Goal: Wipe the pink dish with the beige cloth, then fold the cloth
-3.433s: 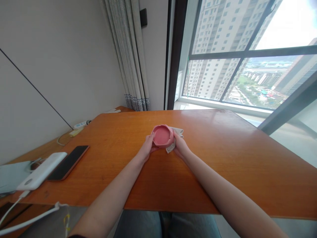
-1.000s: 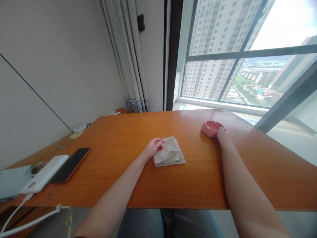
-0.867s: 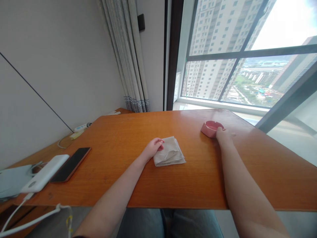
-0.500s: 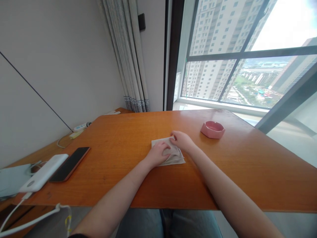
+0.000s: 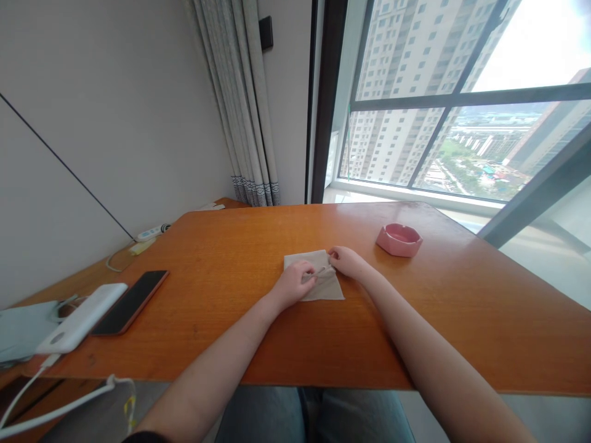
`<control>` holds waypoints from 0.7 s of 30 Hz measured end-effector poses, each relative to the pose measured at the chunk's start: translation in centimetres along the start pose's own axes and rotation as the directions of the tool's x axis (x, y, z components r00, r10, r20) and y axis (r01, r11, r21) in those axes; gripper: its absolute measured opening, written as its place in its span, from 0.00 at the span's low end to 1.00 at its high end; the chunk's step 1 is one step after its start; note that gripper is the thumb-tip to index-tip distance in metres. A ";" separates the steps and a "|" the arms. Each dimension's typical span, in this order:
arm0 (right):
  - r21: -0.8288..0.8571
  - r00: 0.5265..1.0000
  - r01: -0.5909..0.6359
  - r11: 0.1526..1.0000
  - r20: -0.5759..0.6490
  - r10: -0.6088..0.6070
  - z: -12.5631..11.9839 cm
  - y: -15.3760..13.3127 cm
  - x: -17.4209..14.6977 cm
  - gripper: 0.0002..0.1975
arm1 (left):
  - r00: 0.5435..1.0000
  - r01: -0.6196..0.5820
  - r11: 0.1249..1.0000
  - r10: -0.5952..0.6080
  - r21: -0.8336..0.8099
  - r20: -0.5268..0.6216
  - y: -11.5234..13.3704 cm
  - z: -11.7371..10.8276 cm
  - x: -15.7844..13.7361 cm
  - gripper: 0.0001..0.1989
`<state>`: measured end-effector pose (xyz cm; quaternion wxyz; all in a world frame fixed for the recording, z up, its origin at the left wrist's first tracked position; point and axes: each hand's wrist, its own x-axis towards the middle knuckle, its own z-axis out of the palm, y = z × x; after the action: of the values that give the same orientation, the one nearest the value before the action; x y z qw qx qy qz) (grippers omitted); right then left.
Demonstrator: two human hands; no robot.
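Observation:
A small beige folded cloth (image 5: 329, 289) lies on the wooden table in front of me, with a wrinkle running across its middle between my hands. My left hand (image 5: 292, 284) rests over its left part, fingers curled on the fabric and gathering the wrinkle. At the upper right edge, my right hand (image 5: 347, 261) pinches the cloth between thumb and fingers. Part of the cloth is hidden beneath my left hand.
A pink ashtray (image 5: 399, 240) stands to the right, beyond my right hand. On the left lie a dark phone (image 5: 132, 303) and a white power bank (image 5: 83, 320) with a cable. The table's front edge (image 5: 323, 387) runs just above my lap.
My right hand has moved slightly right, drawing the cloth's upper right part with it. The cloth looks flatter and less bunched. My left hand has stayed nearly in place.

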<state>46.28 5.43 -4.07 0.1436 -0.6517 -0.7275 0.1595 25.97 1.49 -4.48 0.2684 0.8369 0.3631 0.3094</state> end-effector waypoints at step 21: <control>-0.077 0.997 -0.027 0.997 -0.076 0.021 0.1 0.7 0.1 0.05 | 0.808 0.215 0.935 -0.333 -0.283 -0.486 -1.1 -0.9 0.3 0.11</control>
<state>46.91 5.60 -4.43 0.1432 -0.6711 -0.7194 0.1080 25.01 2.62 -4.56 0.2893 0.6242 0.5043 0.5219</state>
